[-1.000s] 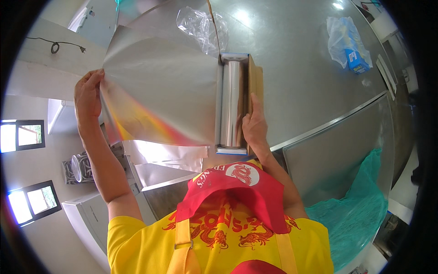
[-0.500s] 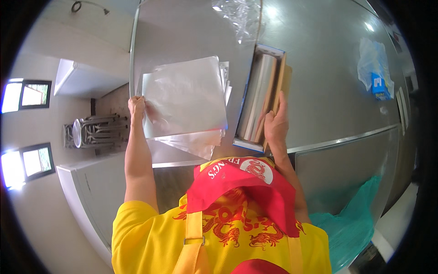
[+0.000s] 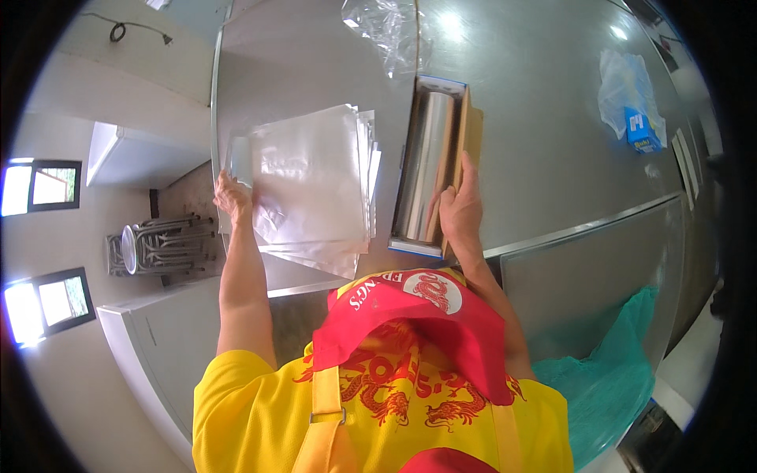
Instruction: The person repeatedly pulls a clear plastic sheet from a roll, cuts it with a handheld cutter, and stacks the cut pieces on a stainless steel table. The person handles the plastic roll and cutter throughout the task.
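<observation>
— Where was the foil roll, and which way did it run?

— The foil roll (image 3: 426,165) lay in its open cardboard box (image 3: 470,134) on the steel table (image 3: 544,118). Its long axis ran away from the person, the near end at the table's front edge and the far end pointing toward the crumpled clear plastic (image 3: 386,31) further up the table.

— Who held it?

— The right hand (image 3: 460,211) was wrapped around the near right side of the box, fingers closed on the cardboard wall, thumb side toward the roll.

— And the other hand?

— The left hand (image 3: 233,197) pinched the left edge of the top foil sheet (image 3: 307,173), which lay on a stack of cut sheets (image 3: 364,158) just left of the box. The stack's long sides ran roughly parallel to the roll, with lower sheets fanning out at the near and right edges.

— What lay further out?

— A blue-and-white packet in a thin bag (image 3: 635,110) sat well apart on the table's right. A green plastic bag (image 3: 623,370) hung below the table edge on the right, and stacked metal stools (image 3: 158,244) stood on the floor at left.
</observation>
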A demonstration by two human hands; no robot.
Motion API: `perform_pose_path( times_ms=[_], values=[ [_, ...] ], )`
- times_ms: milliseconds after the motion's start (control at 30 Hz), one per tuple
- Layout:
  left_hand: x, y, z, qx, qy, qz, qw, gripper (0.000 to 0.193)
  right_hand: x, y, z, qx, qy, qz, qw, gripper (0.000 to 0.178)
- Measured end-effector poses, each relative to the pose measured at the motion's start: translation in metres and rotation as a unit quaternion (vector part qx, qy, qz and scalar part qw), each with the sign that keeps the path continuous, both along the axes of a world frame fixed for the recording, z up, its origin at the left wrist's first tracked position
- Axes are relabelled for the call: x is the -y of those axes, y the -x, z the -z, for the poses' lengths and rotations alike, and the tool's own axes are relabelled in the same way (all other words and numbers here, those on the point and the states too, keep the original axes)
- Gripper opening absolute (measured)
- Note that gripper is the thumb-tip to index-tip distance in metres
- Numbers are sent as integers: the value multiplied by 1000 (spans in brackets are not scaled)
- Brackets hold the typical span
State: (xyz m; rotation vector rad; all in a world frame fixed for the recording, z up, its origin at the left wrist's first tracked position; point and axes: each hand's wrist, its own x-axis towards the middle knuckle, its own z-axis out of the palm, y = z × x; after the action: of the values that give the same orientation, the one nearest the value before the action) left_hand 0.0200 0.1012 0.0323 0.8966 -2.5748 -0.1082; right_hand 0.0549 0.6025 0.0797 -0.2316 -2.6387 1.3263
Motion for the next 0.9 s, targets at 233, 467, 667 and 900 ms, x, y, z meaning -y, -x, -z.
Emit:
perform_pose_path(
  times_ms=[233, 467, 667, 900],
  values=[
    [-37, 23, -13, 137, 9, -13, 990, 24, -2, -1, -1, -2, 18, -1, 1000, 65],
    [-158, 45, -31, -155, -100, 362, 914, 25, 0, -2, 1, -18, 9, -3, 1000, 65],
    [-352, 15, -79, 23, 53, 484, 873, 29, -3, 0, -4, -19, 28, -2, 999, 67],
    [-370, 49, -68, 135, 85, 422, 892, 27, -4, 0, 4, -59, 55, -9, 997, 66]
  ],
)
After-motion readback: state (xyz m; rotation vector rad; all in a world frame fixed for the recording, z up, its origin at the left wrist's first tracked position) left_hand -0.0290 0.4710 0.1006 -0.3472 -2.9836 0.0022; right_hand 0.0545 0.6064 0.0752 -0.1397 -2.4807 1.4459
